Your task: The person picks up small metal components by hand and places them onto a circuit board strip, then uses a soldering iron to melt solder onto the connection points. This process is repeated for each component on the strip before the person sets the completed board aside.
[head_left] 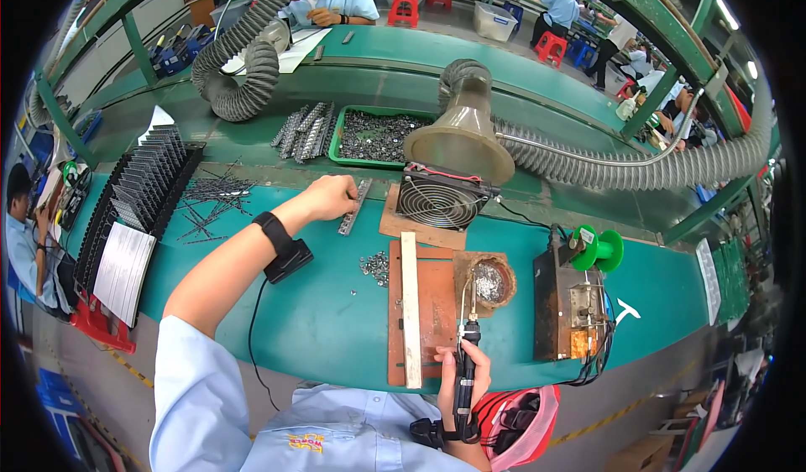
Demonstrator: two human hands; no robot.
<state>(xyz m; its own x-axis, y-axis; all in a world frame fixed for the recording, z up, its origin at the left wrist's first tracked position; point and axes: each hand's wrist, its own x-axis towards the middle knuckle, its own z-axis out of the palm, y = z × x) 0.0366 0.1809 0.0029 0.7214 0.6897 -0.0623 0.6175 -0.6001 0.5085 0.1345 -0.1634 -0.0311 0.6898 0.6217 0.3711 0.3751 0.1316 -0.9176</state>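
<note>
Holding one slim black-handled tool with a metal tip [464, 371], the right hand [470, 380] has its fingers closed round the grip, presumably in the manner of a pen so that the tip can be steered; the tip points away from the body, at the left side of one round, brown-rimmed pot of silvery metal [509, 273]. The left hand [334, 197], reaching forward, has its fingertips at one narrow grey metallic strip [356, 206] lying on the green mat [336, 304]; from here I cannot tell whether they pinch it or only steady it. Between the hands: one long pale wooden bar [410, 304] laid across one flat reddish-brown board [432, 321], perhaps as a rest; one heap of small shiny metal pieces [374, 267], too many to count, likely kept close for easy picking. Beyond: one square black fan with a round wire grille [441, 199] below one tan funnel-shaped hood [457, 140], seemingly paired to draw fumes; one green rectangular tray [333, 149], full of small parts. Right: one bright green plastic spool [597, 248]. Overhead and behind: two grey corrugated hoses [621, 166].
</note>
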